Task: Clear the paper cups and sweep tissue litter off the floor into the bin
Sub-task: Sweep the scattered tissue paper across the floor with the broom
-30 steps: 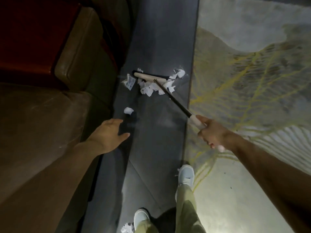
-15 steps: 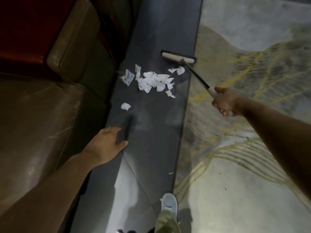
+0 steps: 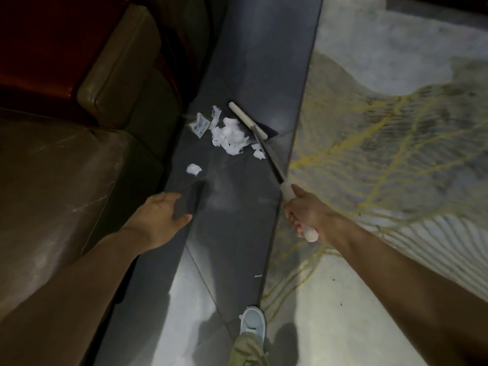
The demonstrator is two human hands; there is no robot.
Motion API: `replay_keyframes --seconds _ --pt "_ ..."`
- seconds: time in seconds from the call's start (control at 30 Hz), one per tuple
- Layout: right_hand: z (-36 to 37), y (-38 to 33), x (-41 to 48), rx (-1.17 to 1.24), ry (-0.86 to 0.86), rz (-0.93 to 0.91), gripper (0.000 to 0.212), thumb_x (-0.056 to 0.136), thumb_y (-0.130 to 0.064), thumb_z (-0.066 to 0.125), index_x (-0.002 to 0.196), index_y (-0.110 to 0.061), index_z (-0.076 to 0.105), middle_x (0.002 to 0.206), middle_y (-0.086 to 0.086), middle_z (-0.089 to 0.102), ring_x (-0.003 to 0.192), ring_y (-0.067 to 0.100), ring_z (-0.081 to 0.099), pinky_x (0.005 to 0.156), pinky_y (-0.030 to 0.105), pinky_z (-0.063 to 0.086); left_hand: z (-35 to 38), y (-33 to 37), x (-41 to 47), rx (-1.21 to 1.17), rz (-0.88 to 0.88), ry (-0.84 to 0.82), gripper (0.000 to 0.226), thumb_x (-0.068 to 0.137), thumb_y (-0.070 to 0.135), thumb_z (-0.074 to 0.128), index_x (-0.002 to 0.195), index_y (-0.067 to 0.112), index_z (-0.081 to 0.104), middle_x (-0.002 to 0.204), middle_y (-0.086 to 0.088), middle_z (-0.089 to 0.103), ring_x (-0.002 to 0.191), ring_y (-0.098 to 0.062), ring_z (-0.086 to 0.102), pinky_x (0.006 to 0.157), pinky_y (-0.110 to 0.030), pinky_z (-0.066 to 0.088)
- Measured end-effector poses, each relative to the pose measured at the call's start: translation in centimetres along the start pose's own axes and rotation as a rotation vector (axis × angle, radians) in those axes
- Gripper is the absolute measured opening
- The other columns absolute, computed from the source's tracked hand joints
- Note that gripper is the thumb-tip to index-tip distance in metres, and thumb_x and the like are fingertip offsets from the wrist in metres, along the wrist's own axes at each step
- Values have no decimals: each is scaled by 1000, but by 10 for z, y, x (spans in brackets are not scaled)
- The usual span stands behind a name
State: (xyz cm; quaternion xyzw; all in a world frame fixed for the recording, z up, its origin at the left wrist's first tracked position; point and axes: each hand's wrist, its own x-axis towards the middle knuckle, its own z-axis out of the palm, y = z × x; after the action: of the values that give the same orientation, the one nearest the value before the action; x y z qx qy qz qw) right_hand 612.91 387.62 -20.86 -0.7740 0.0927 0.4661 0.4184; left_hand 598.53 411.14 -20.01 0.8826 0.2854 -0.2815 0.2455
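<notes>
1. Several tissue scraps (image 3: 228, 136) are lying bunched on the dark floor (image 3: 237, 228), pressed against the left side of the broom head (image 3: 247, 120). One stray scrap (image 3: 193, 169) is lying apart, nearer the sofa (image 3: 52, 180), and a printed wrapper (image 3: 200, 126) is lying just beside the pile.
2. The pale end of the handle (image 3: 269, 157) is being clamped in the right hand (image 3: 306, 212), with fingers curled fully round it.
3. The left hand (image 3: 158, 215) is being held empty above the floor, with fingers straight and spread.
4. The tissue is being judged very light, soft and torn. Pieces are likely to be lifted or passed over by a fast stroke, so slow, low strokes are being favoured.
5. The pale end is being judged the right place to hold. A second hand lower on the dark shaft would be adding control.
6. Neither bin nor cups are being seen in view.
</notes>
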Motion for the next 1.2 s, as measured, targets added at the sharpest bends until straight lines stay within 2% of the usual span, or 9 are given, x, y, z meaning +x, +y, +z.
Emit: replay_keyframes --seconds 0.23,0.33,0.43,0.57,0.7,0.77,0.87,1.13,1.2 --pt "2 -15 9 -204 99 -166 62 85 0 51 142 -23 39 61 11 49 31 14 42 36 20 35 10 -9 -8 -21 1 15 66 93 42 51 148 14 26 150 -6 32 139 -22 27 114 -37 29" --pt "1 -36 40 -393 159 -226 54 84 2 46 137 -5 42 80 22 54 55 26 49 48 31 39 14 -20 -9 -7 -18 6 67 93 45 50 148 16 25 150 -3 33 139 -20 26 114 -35 29" --pt "7 -60 79 -470 157 -257 38 89 2 40 122 -9 53 97 23 51 62 25 45 36 20 35 16 -30 -9 -3 -31 4 67 93 45 49 149 17 23 153 -3 27 142 -19 20 116 -33 24" --pt "22 -61 113 -634 110 -239 43 91 1 44 132 -11 46 103 19 50 62 26 50 29 18 37 13 -46 -9 55 -79 11 67 94 44 47 150 18 19 156 -2 20 144 -17 14 116 -31 19" --pt "38 -11 96 -702 84 -185 65 90 -1 48 149 -9 22 133 24 49 94 33 56 69 27 43 10 -51 -11 34 -130 12 67 94 43 48 149 16 21 154 -6 25 139 -23 27 114 -37 27" --pt "42 21 76 -613 29 -116 73 92 1 44 153 -26 14 140 18 43 86 25 49 63 25 40 13 -47 -17 12 -123 24 67 94 41 49 149 16 21 153 -7 26 140 -24 25 114 -38 26" --pt "49 65 36 -456 112 -5 76 93 1 41 150 -42 16 139 11 42 81 25 52 41 19 37 23 -41 -30 -25 -76 45 67 94 40 50 149 15 21 153 -7 25 141 -24 22 115 -37 24" --pt "88 161 -75 -400 88 75 74 95 -6 43 148 -46 12 88 2 48 54 18 46 31 12 31 78 -70 -112 -67 19 18 72 92 44 53 150 16 19 154 -6 25 140 -22 24 116 -40 24" --pt "101 182 -109 -448 68 68 75 94 -6 42 150 -42 8 93 6 53 54 18 47 29 13 30 95 -81 -141 -59 14 14 72 92 44 54 150 17 20 153 -5 26 140 -22 26 116 -38 25"
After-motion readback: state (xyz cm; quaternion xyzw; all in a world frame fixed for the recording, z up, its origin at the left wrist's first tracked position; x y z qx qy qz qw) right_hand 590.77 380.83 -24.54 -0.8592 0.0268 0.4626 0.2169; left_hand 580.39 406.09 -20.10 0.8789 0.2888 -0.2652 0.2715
